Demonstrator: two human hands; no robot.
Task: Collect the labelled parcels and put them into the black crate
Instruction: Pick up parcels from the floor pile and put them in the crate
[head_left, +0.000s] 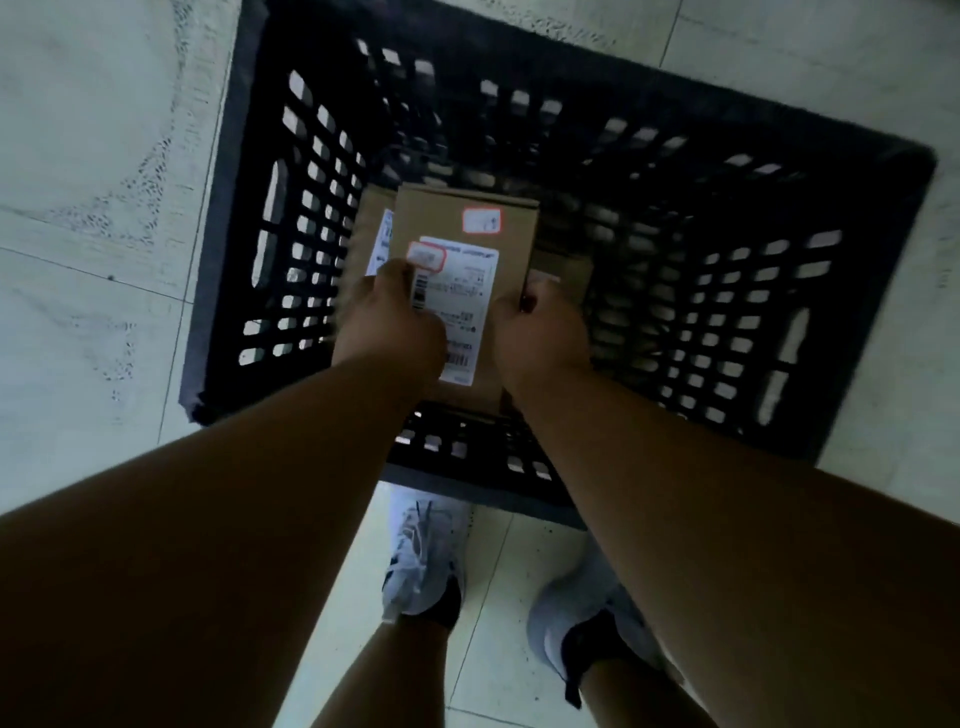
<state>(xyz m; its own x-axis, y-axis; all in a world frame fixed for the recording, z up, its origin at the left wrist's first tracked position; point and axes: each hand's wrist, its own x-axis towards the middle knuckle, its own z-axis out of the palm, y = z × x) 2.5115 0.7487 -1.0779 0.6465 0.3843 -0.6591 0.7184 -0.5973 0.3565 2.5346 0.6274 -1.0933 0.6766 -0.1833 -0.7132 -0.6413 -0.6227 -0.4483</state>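
Both hands clamp one cardboard parcel — left hand on its left edge, right hand on its right — inside the black crate. Beneath it lie two more parcels, half hidden: lower-left parcel and lower-right parcel. Two pale shoes stand on the tiled floor.

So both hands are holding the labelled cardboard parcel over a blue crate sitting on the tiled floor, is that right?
Not quite: the crate is black, not blue. The head view shows the left hand and right hand holding the labelled cardboard parcel over it, and it does sit on the tiled floor.
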